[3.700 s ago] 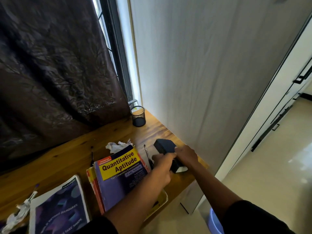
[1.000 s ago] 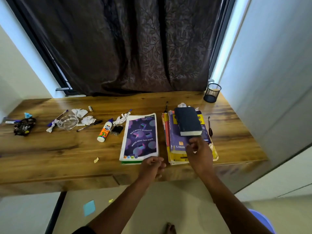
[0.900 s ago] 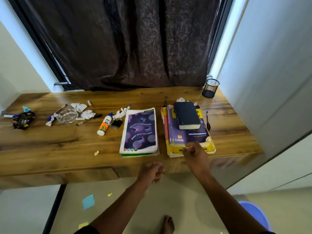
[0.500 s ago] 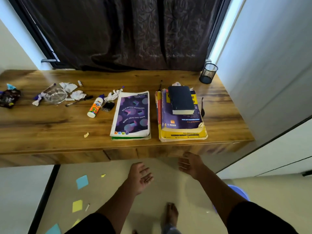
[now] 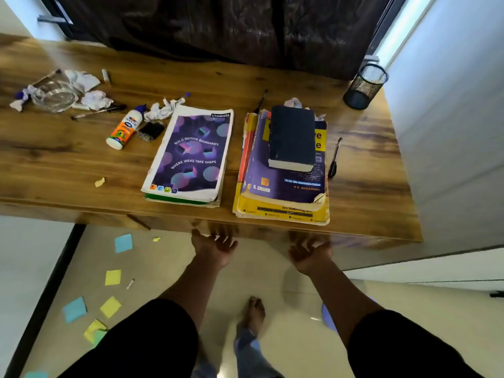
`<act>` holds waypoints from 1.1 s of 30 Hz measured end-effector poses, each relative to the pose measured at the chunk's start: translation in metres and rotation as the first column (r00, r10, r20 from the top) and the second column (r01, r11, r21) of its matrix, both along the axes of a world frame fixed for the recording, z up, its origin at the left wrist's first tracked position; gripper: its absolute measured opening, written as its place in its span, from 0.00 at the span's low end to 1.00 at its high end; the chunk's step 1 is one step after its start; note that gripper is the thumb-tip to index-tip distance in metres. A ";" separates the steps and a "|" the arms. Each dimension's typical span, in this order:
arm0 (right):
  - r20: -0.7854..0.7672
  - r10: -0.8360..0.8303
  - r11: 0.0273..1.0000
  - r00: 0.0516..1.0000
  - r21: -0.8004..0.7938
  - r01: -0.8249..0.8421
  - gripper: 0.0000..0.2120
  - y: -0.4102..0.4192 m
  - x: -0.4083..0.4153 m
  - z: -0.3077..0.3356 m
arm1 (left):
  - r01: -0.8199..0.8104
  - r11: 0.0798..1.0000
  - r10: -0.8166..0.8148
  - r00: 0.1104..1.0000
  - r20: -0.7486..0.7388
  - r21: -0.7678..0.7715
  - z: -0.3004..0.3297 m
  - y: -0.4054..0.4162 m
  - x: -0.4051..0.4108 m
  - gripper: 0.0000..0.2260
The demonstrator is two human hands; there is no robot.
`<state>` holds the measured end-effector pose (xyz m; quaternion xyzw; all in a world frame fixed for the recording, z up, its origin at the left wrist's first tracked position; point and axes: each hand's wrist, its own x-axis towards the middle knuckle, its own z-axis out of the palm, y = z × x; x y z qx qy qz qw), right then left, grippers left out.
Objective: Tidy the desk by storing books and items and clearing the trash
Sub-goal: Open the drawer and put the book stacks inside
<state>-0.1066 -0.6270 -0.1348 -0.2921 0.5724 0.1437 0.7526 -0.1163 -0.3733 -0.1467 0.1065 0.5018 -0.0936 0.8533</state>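
Nearest me, my left hand (image 5: 215, 248) and right hand (image 5: 309, 252) hang palm-up with fingers loosely spread just below the desk (image 5: 362, 186) front edge, holding nothing. Above them I see the purple notebook (image 5: 191, 154) beside the book stack (image 5: 283, 181), a dark blue book (image 5: 291, 137) on top and a pen (image 5: 335, 158) just right. Farther off lie the glue bottle (image 5: 124, 129), crumpled paper (image 5: 94, 99) and mesh cup (image 5: 365, 85).

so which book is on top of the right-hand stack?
The small dark navy book. It has a plain cover and lies on the purple S. Chand book, which sits on a yellow one. The purple notebook heads a separate pile to the left.
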 end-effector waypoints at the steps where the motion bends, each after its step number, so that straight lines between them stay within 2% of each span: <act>1: 0.003 -0.031 0.999 1.000 0.023 0.031 0.17 0.000 0.002 0.000 | -0.019 1.000 0.019 1.000 0.007 -0.004 -0.003 -0.003 0.002 0.31; 6: 0.022 -0.117 0.987 0.993 0.116 0.114 0.20 0.000 0.007 -0.012 | -0.021 1.000 0.021 1.000 0.007 0.010 -0.012 -0.007 0.001 0.34; 9: 0.035 -0.123 0.984 0.992 0.134 0.117 0.22 0.001 0.003 -0.015 | -0.003 1.000 0.004 0.998 0.059 -0.017 -0.016 -0.003 -0.005 0.34; 12: 0.046 -0.121 0.985 0.992 0.131 0.114 0.19 0.002 -0.002 -0.015 | 0.006 0.999 -0.003 0.996 0.085 -0.037 -0.019 -0.001 -0.010 0.34; 18: 0.059 -0.148 0.985 0.987 0.098 0.142 0.24 0.009 -0.025 -0.012 | 0.049 0.998 -0.047 0.996 0.074 -0.034 -0.016 0.002 -0.029 0.35; 33: 0.111 -0.217 0.976 0.970 0.056 0.212 0.17 0.017 -0.108 -0.023 | 0.184 0.983 -0.183 0.982 0.042 -0.020 -0.019 0.011 -0.111 0.43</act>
